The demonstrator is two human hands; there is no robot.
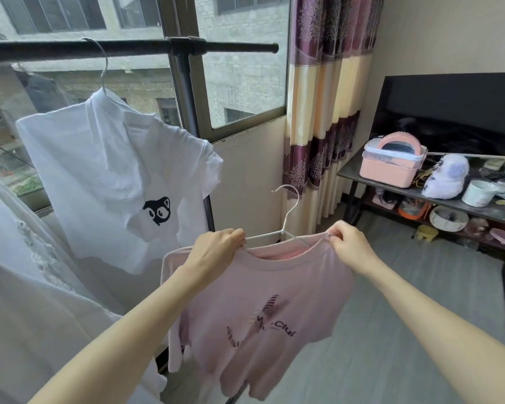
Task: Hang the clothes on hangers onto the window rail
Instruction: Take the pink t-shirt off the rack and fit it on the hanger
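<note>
Shirt-threading is where we judge ourselves to be: the pink T-shirt (pixel 254 301) hangs from both hands, well below the black rail (pixel 123 48). Our left hand (pixel 216 252) grips the shirt's shoulder together with the white hanger (pixel 286 217) arm; our right hand (pixel 347 243) pinches the collar edge, with the hanger's other arm running under the neckline just beside its fingertips. To do this well, we should stretch the collar over that arm until both shoulders sit evenly, then lift the hook, upright above and between our hands, to the rail's free stretch, up and left of the right hand, beside the white T-shirt (pixel 114 182).
</note>
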